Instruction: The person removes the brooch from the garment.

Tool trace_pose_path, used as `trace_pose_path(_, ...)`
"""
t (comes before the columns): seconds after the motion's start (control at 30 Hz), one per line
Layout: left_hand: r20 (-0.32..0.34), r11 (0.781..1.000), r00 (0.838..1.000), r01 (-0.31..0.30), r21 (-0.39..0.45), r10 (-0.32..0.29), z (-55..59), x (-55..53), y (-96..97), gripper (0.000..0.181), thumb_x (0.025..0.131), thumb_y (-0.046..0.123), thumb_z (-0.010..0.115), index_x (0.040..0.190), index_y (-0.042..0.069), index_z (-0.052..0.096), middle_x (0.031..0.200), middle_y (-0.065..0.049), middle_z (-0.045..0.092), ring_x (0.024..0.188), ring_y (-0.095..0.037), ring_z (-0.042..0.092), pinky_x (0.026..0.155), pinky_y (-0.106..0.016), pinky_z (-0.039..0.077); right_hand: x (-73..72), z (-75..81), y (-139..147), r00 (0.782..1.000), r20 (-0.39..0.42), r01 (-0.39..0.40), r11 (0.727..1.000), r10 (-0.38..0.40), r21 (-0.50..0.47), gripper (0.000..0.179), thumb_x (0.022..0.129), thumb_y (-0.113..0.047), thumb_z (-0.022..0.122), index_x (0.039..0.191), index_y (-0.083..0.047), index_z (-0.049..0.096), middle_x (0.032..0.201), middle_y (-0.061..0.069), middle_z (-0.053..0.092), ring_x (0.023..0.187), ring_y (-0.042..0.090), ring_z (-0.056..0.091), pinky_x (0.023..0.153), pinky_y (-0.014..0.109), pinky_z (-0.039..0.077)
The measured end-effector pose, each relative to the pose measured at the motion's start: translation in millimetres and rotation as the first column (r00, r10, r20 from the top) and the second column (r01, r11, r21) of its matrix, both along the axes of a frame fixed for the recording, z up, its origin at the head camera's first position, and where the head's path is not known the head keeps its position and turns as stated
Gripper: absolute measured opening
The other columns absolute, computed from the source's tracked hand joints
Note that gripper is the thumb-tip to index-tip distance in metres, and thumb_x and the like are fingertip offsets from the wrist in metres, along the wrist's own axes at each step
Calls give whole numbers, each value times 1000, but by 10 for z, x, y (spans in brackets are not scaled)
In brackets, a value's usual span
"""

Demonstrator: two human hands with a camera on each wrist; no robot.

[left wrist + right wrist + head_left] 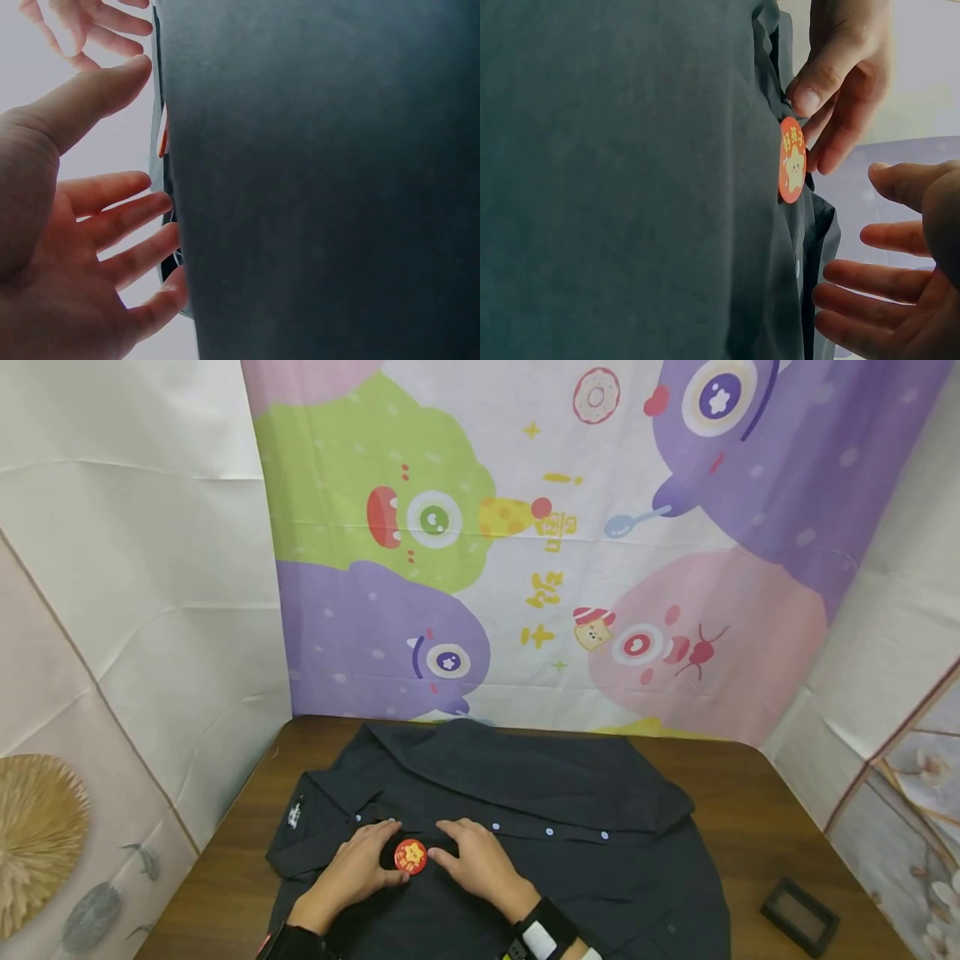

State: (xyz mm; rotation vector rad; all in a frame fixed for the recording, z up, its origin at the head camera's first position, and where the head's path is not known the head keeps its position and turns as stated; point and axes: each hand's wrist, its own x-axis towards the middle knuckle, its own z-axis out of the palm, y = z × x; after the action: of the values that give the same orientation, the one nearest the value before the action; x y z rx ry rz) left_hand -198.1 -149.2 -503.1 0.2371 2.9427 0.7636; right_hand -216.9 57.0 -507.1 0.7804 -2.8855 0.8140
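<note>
A dark button-up shirt (600, 885) lies spread on the wooden table, pale buttons running across it. On the cloth sits a round red badge (411, 857) with a yellow star, its face also visible in the right wrist view. My left hand (356, 864) rests just left of the badge, thumb near its lower edge and fingers loosely extended. On the other side, my right hand (483, 864) has its fingers spread and thumb pointing at the badge, holding nothing. Only a thin edge of the badge (163, 133) shows in the left wrist view.
A small black frame-like box (799, 917) lies on the table (757, 827) at the right. Behind the table hangs a cartoon-monster curtain (540, 568), with pale fabric walls (172, 568) at the sides. A white label (294, 814) shows at the shirt's left end.
</note>
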Motion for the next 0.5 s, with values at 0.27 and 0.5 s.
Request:
trace_pose_path(0.27, -1, 1000, 1000, 10, 3, -10, 1, 0, -3, 74, 70, 32, 87, 131, 3, 57, 138, -19, 55, 130, -40, 47, 97, -66, 40, 11, 5, -27, 1000, 16, -14, 1000, 14, 4, 45, 92, -36, 66, 128, -10, 64, 118, 6, 68, 108, 20, 64, 92, 37, 53)
trace_pose_path(0.5, 1, 1000, 1000, 18, -10, -18, 22, -2, 2, 72, 71, 31, 86, 130, 0, 59, 138, -19, 56, 129, -40, 47, 98, -65, 40, 7, 1, -41, 1000, -6, -10, 1000, 11, 24, 44, 91, -37, 67, 127, -11, 64, 116, 5, 68, 105, 19, 63, 91, 35, 52)
